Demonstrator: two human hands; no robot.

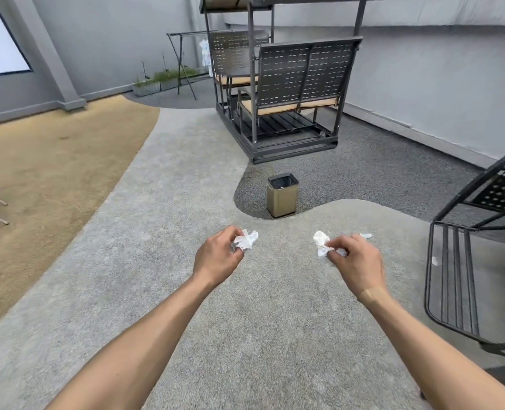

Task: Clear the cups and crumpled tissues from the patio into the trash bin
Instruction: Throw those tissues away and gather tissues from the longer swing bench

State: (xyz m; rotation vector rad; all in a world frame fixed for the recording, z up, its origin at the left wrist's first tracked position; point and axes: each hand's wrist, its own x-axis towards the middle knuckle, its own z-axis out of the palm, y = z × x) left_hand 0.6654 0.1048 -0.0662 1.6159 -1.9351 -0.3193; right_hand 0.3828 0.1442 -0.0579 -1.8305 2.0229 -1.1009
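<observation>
While both of my arms extend forward over the light grey patio floor, the largest item ahead is the dark metal swing bench, which stands under its canopy at the far end on the darker gravel-textured paving. A second dark metal chair occupies the right edge of the view, only partly in frame. A tan surface borders the grey paving on the left. A folding drying rack and low planters stand against the far grey wall.

The trash bin is a small square metallic container with a dark liner. It stands upright on the dark paving, between the swing bench and my hands, well apart from both hands and slightly right of centre. Its contents cannot be determined.

My left hand has its fingers curled around a crumpled white tissue; part of the tissue protrudes past the fingertips on the right side. My right hand has its fingers curled and pinches a second crumpled tissue, which protrudes to the left of the fingers. A further scrap of white shows past the knuckles of that hand; whether it belongs to the same tissue cannot be determined. Both hands are held above the floor, level with each other and apart.

A small white scrap is visible behind the bars of the right-hand chair.
</observation>
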